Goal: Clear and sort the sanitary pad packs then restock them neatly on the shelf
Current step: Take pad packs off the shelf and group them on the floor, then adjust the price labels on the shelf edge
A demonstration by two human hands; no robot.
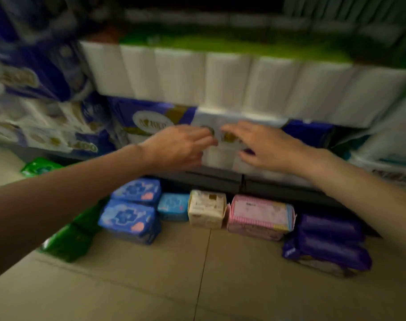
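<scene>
Sanitary pad packs lie in a row on the tiled floor below the shelf: green packs (70, 237) at the left, two stacked blue packs (130, 216), a small light-blue pack (173, 206), a cream pack (206, 208), a pink pack (258, 216) and purple packs (327, 244) at the right. Both hands are raised above them at the bottom shelf. My left hand (181, 147) and my right hand (264, 147) reach with straight fingers to a white tissue-roll pack (220, 156), fingertips on or just short of its front; blur hides the contact.
The dark shelf edge (220, 179) runs just above the floor packs. Large white tissue-roll bundles (220, 79) fill the shelf above, and blue-and-white roll packs (46, 121) stand at the left. Another green pack (39, 166) lies far left. Bare floor tiles (197, 286) lie in front.
</scene>
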